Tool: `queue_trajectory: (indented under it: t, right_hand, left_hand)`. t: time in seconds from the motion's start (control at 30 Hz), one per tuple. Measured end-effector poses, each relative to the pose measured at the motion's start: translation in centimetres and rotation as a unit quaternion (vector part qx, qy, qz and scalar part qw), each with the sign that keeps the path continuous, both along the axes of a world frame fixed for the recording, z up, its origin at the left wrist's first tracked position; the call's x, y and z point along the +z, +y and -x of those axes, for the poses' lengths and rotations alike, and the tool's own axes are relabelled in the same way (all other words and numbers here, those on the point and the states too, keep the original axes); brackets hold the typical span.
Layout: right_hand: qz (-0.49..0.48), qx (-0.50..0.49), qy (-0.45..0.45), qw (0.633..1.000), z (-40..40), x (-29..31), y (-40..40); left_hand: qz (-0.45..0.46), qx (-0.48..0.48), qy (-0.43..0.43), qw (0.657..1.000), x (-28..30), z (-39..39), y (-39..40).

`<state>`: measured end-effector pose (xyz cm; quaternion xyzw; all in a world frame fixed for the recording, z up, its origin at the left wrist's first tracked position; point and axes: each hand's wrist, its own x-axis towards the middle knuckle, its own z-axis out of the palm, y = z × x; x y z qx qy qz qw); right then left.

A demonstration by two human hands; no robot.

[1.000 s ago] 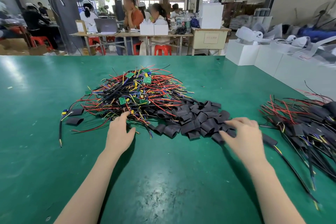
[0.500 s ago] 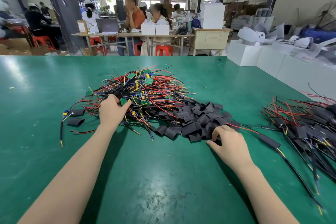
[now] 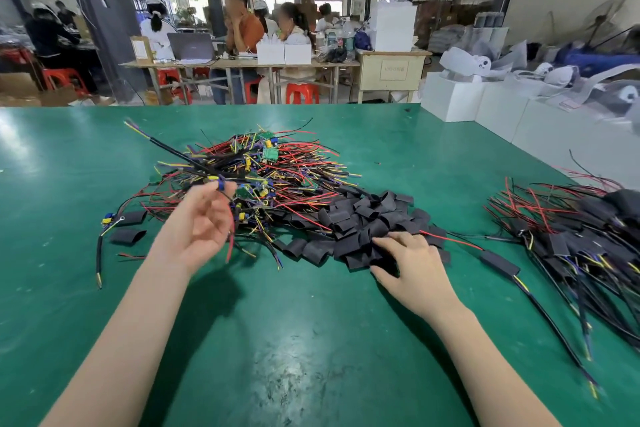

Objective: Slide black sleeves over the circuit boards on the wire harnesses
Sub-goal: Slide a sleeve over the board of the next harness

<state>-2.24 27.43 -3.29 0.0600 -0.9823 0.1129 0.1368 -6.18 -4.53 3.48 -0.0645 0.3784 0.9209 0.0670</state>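
Note:
A tangled heap of wire harnesses [image 3: 277,177] with small green circuit boards lies on the green table [image 3: 311,340]. My left hand [image 3: 201,229] is raised above the heap's near left side, palm up, pinching one harness [image 3: 194,163] whose black cable sticks up to the far left. Right of the heap lies a pile of short black sleeves [image 3: 356,222]. My right hand [image 3: 412,263] rests palm down on the pile's near edge, fingers closed around a black sleeve [image 3: 384,265].
A pile of sleeved harnesses [image 3: 581,236] lies at the right, one sleeved harness [image 3: 498,262] apart from it. Two loose sleeves [image 3: 128,227] lie at the left. White boxes [image 3: 485,104] line the table's far right. Several people sit at desks behind.
My left hand reached into the harness heap, took one harness and lifted it, turning palm up. My right hand moved left onto the sleeve pile and closed on a sleeve.

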Motion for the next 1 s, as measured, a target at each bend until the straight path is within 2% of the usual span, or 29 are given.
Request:
queue_trajectory:
  t: [0.1, 0.17, 0.23, 0.33, 0.4, 0.47, 0.53, 0.6, 0.63, 0.67, 0.7, 0.73, 0.77, 0.8, 0.83, 0.87, 0.9, 1.0]
  right_hand:
    - [0.009, -0.001, 0.009, 1.0, -0.1, 0.1, -0.1]
    - [0.038, -0.001, 0.018, 0.999, -0.2, 0.2, 0.0]
    - [0.069, 0.004, 0.015, 0.997, -0.3, 0.4, 0.2]
    - [0.098, 0.007, 0.014, 0.995, -0.5, 0.4, 0.2]
    - [0.105, 0.007, 0.016, 0.994, -0.5, 0.4, 0.2]
    - [0.111, 0.006, 0.016, 0.994, -0.4, 0.4, 0.2]
    - [0.118, 0.002, 0.018, 0.993, -0.4, 0.5, 0.2]
    - [0.109, -0.006, 0.022, 0.994, -0.5, 0.5, 0.1]
    - [0.1, -0.015, 0.025, 0.995, -0.6, 0.5, 0.2]
    - [0.093, -0.028, 0.027, 0.995, -0.6, 0.6, 0.2]
    - [0.088, -0.044, 0.025, 0.995, -0.6, 0.6, 0.3]
    - [0.082, -0.06, 0.021, 0.995, -0.6, 0.7, 0.3]
    - [0.071, -0.073, 0.013, 0.995, -0.6, 0.7, 0.4]
    - [0.056, -0.08, 0.006, 0.995, -0.6, 0.7, 0.4]
    - [0.042, -0.084, 0.0, 0.996, -0.6, 0.7, 0.5]
    - [0.037, -0.085, -0.003, 0.996, -0.6, 0.7, 0.5]
    - [0.04, -0.085, -0.002, 0.996, -0.6, 0.7, 0.5]
    - [0.055, -0.075, 0.02, 0.996, -0.7, 0.7, 0.3]
  left_hand:
    - [0.093, -0.081, -0.009, 0.992, -1.3, -1.5, 2.0]
    - [0.112, -0.088, -0.047, 0.989, -2.4, -1.8, 2.8]
    - [0.042, -0.044, -0.078, 0.995, -3.1, -1.7, 2.8]
    - [-0.137, 0.075, -0.083, 0.984, -3.5, -1.0, 1.4]
    - [-0.167, 0.139, -0.079, 0.973, -3.9, -0.5, 0.5]
    - [-0.125, 0.155, -0.091, 0.976, -4.2, -0.4, 0.1]
    - [-0.057, 0.126, -0.106, 0.985, -4.3, -0.5, -0.1]
    - [0.076, 0.085, -0.125, 0.985, -4.1, -0.6, -0.4]
    - [0.177, 0.077, -0.129, 0.973, -4.0, -0.8, -0.5]
    - [0.296, 0.085, -0.129, 0.943, -4.0, -1.0, -0.7]
    - [0.438, 0.1, -0.125, 0.884, -4.2, -1.2, -1.1]
    - [0.592, 0.119, -0.122, 0.788, -4.4, -1.3, -1.5]
    - [0.718, 0.136, -0.121, 0.671, -4.5, -1.5, -1.9]
    - [0.8, 0.162, -0.12, 0.566, -4.5, -1.7, -2.1]
    - [0.832, 0.192, -0.107, 0.508, -4.3, -1.8, -2.2]
    - [0.835, 0.225, -0.078, 0.496, -4.0, -1.7, -2.1]
    - [0.822, 0.257, -0.031, 0.506, -3.7, -1.4, -1.9]
    - [0.765, 0.292, 0.1, 0.565, -3.0, 0.2, -0.5]
